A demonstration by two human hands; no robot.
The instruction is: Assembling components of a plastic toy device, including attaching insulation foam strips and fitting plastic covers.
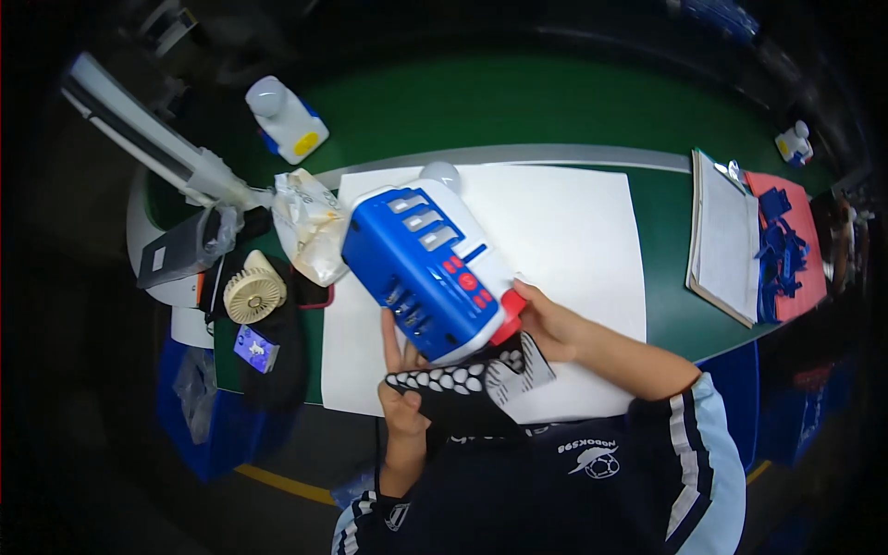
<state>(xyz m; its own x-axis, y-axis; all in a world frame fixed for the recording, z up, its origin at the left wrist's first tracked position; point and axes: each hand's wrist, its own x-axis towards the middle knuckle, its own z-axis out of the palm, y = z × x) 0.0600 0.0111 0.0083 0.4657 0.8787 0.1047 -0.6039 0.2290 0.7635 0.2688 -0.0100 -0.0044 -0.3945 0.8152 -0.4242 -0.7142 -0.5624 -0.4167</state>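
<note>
**Both hands hold a blue-and-white toy device over a white sheet**

Landmark: white sheet (pixel 573 240), flat on the green table (pixel 518 102).

- Toy device (pixel 430 268): blue body, white edges, red end and red buttons, 3 grey tabs on top. Held tilted above the lower-left part of the sheet, red end toward the person.
- Right hand (pixel 546 324): over the lower middle of the sheet, fingers curled and closed on the red end of the device.
- Left hand (pixel 402 388): at the lower-left edge of the sheet, fingers up against the underside of the device. It also holds a black cloth (pixel 462 393) with a white spot pattern, pressed between palm and device. Exact finger spread cannot be told, partly hidden.
- White round knob (pixel 441 174): just past the far end of the device, at the top edge of the sheet.
- Crumpled plastic bag (pixel 310 227): touching the left edge of the sheet.
- Small cream fan (pixel 252 294): left of the sheet, beyond the bag, on a dark mat.
- White bottle (pixel 287 120) with yellow label: up and left of the sheet, well apart.
- Clipboard with paper (pixel 726 240): right of the sheet, apart from it.
- Pile of blue pieces (pixel 782 250) on a red tray: just right of the clipboard.
</note>
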